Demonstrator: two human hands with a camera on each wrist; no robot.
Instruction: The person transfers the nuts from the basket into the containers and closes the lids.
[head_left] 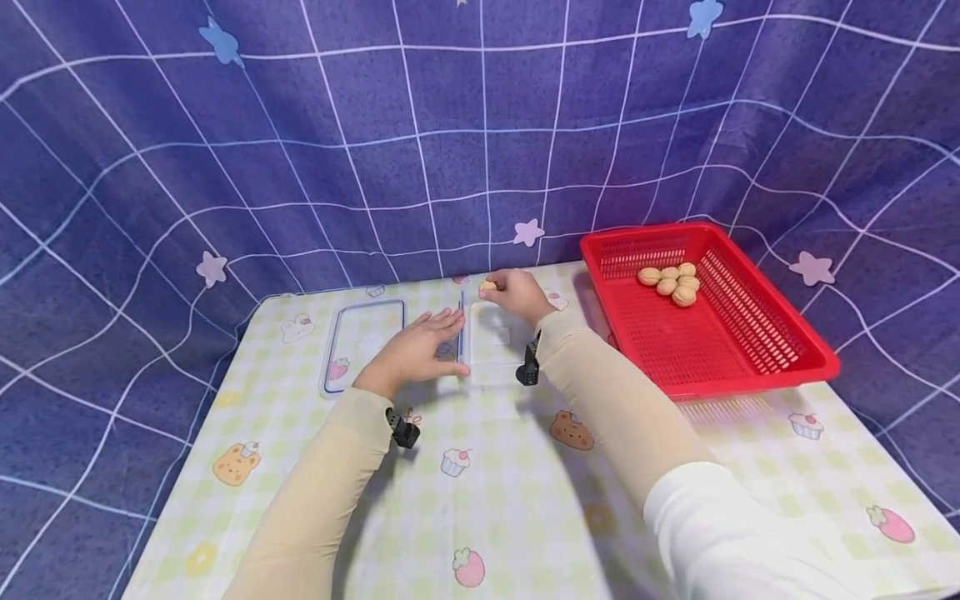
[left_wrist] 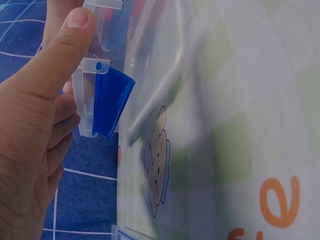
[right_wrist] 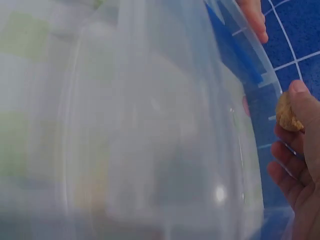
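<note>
Your table [head_left: 405,542], left to right
Lid [head_left: 367,337], container [head_left: 495,373], basket [head_left: 675,350] with walnuts [head_left: 666,287] inside; behind them all, your curtain [head_left: 450,167].

Visible are seven walnuts [head_left: 667,287], one red basket [head_left: 675,350], one clear box [head_left: 491,373] and one lid [head_left: 367,343].

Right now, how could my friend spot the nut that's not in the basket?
Near the far edge of the checked table, find the clear box. By the box's far side, the person's right hand pinches a small tan nut. Its look-alikes lie together in the red basket; only this one is held.
</note>
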